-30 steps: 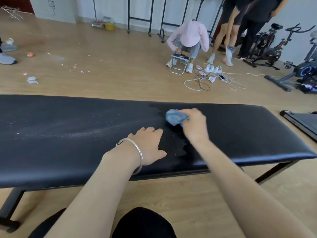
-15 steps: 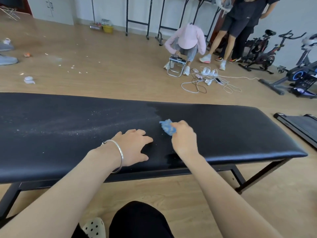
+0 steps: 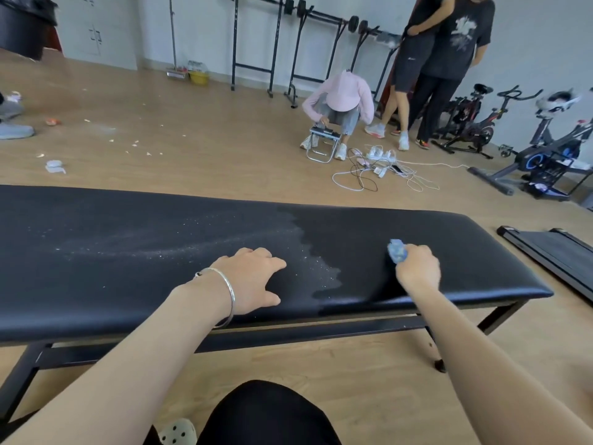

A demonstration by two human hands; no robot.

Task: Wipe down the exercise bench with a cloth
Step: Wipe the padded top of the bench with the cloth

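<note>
The right hand [image 3: 417,271] is clamped on a bunched blue cloth [image 3: 397,250], lower right, on the clean half of the worktop [image 3: 128,284]. The left hand [image 3: 250,281] rests flat, fingers spread. Best sweep overlapping strokes leftward into the white dust [image 3: 179,248].

The right hand [image 3: 417,273] has dragged the cloth [image 3: 397,250] rightward, widening the wiped patch.
</note>
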